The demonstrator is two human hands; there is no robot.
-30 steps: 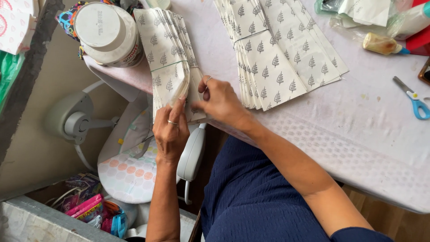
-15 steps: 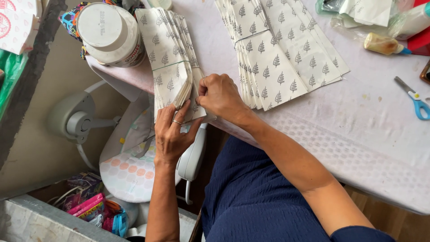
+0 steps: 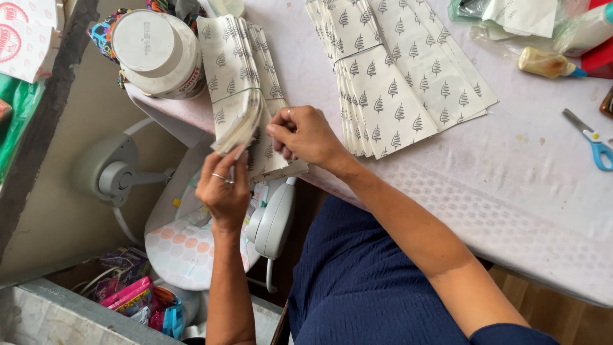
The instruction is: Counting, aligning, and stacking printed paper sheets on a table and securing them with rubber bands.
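- Big white tub (image 3: pixel 156 51) stood at the table's left edge
- Left hand (image 3: pixel 223 191), lower than a moment before, curled its fingers to lift the loose ends of the paper bag stack (image 3: pixel 239 96)
- Right hand (image 3: pixel 306 134) pinched one bag, now pulled away from the rest
- Second bag pile (image 3: pixel 402 76) lay beside
- Blue scissors (image 3: pixel 594 140) far right

Soft, even daylight fills the room; the pale surface (image 3: pixel 511 191) is bright without harsh glare. Shadows are faint: a weak one lies under the left hand (image 3: pixel 223 191), and a darker patch sits below the surface edge, beneath the right hand (image 3: pixel 306 134). The picture is sharp at the centre, with slight softening and wide-angle stretch toward the corners.
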